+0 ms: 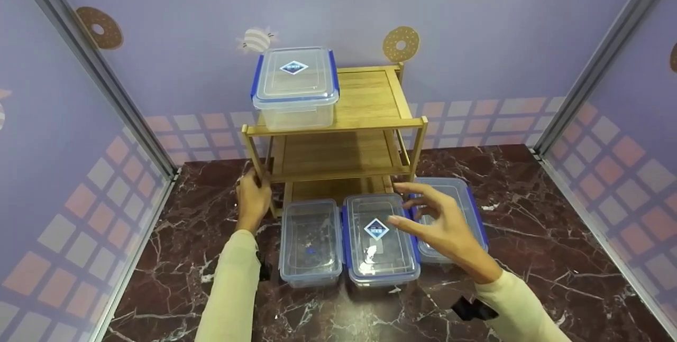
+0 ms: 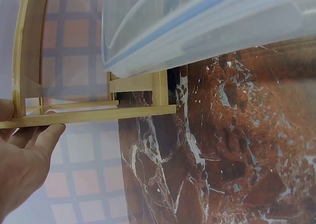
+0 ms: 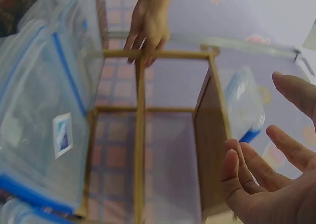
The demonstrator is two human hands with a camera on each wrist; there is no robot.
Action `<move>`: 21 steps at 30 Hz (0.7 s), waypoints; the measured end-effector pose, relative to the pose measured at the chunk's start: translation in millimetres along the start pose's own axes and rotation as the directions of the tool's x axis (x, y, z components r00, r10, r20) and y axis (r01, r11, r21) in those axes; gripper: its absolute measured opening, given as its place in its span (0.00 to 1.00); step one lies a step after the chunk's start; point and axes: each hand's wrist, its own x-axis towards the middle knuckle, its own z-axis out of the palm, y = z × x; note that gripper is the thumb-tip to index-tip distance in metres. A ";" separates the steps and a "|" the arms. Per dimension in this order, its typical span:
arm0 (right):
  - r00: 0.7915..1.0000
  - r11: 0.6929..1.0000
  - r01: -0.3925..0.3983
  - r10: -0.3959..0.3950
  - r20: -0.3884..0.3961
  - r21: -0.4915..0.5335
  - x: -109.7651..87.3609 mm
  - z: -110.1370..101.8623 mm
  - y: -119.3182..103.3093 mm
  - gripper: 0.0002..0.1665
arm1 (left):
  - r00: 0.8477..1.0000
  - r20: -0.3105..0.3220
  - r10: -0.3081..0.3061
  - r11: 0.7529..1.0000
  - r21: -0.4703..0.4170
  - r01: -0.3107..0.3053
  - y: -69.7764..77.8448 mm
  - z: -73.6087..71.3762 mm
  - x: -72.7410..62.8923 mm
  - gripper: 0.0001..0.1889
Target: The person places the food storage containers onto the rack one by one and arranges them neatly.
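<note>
There is one wooden shelf rack (image 1: 367, 93) at centre. Plastic containers (image 1: 299, 85) are four: one above, three below. Hands (image 1: 447, 225) are two.

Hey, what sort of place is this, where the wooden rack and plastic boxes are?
It looks like a small staged booth, perhaps a demo corner: a purple back wall printed with donuts, metal-looking corner strips joining it to side walls, and a dark marble-patterned surface between them.
</note>
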 end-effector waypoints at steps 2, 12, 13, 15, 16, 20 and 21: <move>0.999 1.000 -0.028 0.028 -0.021 -0.012 -6.8 -9.6 8.2 0.34 | 1.000 0.008 0.000 1.000 -0.017 0.000 0.0 0.8 0.2 0.16; 0.978 0.978 -0.185 0.173 -0.116 -0.100 -28.6 -55.3 54.9 0.31 | 1.000 -0.012 0.003 0.999 -0.044 -0.003 1.6 -1.5 2.7 0.15; 0.975 0.973 -0.201 0.187 -0.120 -0.111 -30.7 -59.2 59.7 0.31 | 1.000 -0.010 0.002 0.999 -0.041 -0.003 1.6 -1.6 2.6 0.15; 0.968 0.964 -0.230 0.213 -0.128 -0.135 -35.1 -66.9 69.2 0.32 | 1.000 -0.007 0.003 0.999 -0.037 -0.004 1.4 -1.6 2.4 0.16; 0.966 0.959 -0.242 0.223 -0.133 -0.147 -37.0 -70.8 74.0 0.32 | 1.000 -0.007 0.003 0.999 -0.037 -0.003 1.2 -1.5 2.0 0.16; 0.956 0.939 -0.277 0.249 -0.153 -0.203 -42.9 -85.3 92.0 0.32 | 1.000 -0.009 0.007 1.000 -0.024 -0.007 0.2 -0.5 0.8 0.16; 0.954 0.934 -0.284 0.253 -0.160 -0.218 -44.0 -88.4 96.3 0.32 | 1.000 -0.009 0.008 1.000 -0.022 -0.008 -0.1 0.0 0.6 0.16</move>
